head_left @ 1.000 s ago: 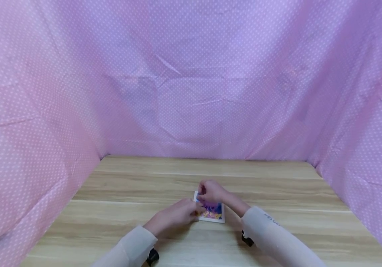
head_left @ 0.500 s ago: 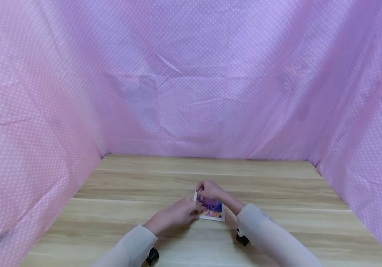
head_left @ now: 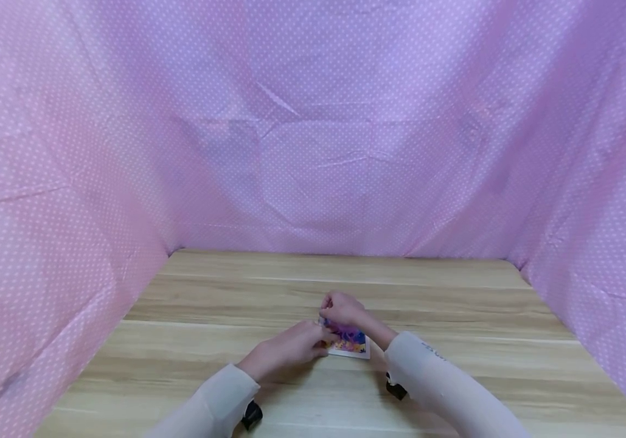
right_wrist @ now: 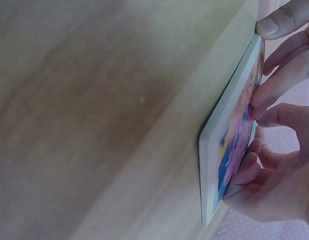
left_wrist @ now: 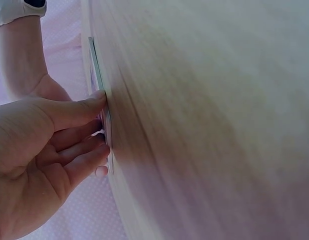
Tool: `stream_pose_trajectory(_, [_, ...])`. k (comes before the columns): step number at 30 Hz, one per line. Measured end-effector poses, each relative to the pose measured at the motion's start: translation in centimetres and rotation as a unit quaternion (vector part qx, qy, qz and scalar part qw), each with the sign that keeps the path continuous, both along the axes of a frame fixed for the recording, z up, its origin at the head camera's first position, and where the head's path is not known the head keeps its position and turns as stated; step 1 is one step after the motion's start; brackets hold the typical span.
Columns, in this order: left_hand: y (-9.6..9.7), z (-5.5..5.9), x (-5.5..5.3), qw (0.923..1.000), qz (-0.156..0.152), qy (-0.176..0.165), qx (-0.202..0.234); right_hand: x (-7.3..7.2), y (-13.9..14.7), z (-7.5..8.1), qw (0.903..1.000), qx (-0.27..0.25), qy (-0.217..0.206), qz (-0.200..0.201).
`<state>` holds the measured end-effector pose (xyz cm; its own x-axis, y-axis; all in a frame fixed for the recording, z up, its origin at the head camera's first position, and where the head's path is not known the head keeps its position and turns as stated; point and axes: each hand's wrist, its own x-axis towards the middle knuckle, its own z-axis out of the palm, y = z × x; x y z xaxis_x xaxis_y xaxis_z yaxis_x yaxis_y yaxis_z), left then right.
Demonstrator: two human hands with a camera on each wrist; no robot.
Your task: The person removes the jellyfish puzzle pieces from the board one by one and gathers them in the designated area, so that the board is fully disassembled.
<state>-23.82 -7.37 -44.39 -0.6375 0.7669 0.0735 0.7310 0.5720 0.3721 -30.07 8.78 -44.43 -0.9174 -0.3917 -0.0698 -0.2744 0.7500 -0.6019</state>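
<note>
A small flat picture board (head_left: 355, 344) lies on the table, with a white border and a bright purple, blue and yellow picture. My left hand (head_left: 294, 344) holds it at the near left side, thumb at the edge and fingers on top. At the far left corner, my right hand (head_left: 342, 308) pinches with curled fingers; what lies between its fingertips is hidden. The right wrist view shows the board's thick pale edge (right_wrist: 208, 150), with fingertips of both hands on its face. In the left wrist view the board (left_wrist: 96, 62) appears nearly edge-on.
A wood-grain table (head_left: 208, 292) extends around the board. Pink polka-dot cloth (head_left: 313, 182) hangs behind it and along both sides. A black device (head_left: 252, 415) sits at the left wrist, another black device (head_left: 396, 388) at the right.
My right hand has shifted slightly left, toward the board's far left corner. The left hand keeps its place on the board. The head view has tilted very slightly.
</note>
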Motion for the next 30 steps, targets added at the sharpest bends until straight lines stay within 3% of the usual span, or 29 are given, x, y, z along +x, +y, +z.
stream_pose_trajectory(7, [0.1,0.2,-0.1,0.9997,0.006,-0.022,0.008,-0.1,0.1,-0.1,0.9999,0.005,-0.006,-0.013])
stream_pose_trajectory(16, [-0.1,0.3,-0.3,0.9997,-0.007,-0.018,0.014,-0.1,0.2,0.2,0.9996,-0.027,-0.001,-0.006])
stream_pose_trajectory(26, [-0.3,0.0,-0.3,0.9997,-0.006,-0.016,0.018,0.1,-1.0,-0.9,0.9974,0.037,0.043,-0.045])
stream_pose_trajectory(30, [-0.1,0.0,-0.2,0.9997,-0.005,-0.004,0.022,0.0,-1.2,-1.2,0.9961,0.04,0.057,-0.054])
